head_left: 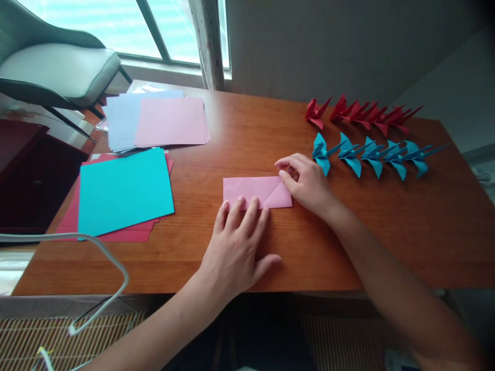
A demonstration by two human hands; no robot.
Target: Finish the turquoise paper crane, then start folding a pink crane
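Observation:
A folded pink paper [251, 189] lies flat on the wooden table [240, 139], near its middle. My left hand [237, 242] rests flat with fingers stretched out, fingertips pressing the paper's near edge. My right hand [305, 180] sits at the paper's right end, fingers curled, thumb and fingertips pressing on the folded corner there.
A row of red paper cranes [363, 114] and a row of blue paper cranes [371, 154] stand at the right rear. A cyan sheet [124, 190] lies on red sheets at the left. Pink sheets [170, 121] and pale blue sheets lie behind. A grey chair [58, 67] and white cable [96, 247] sit left.

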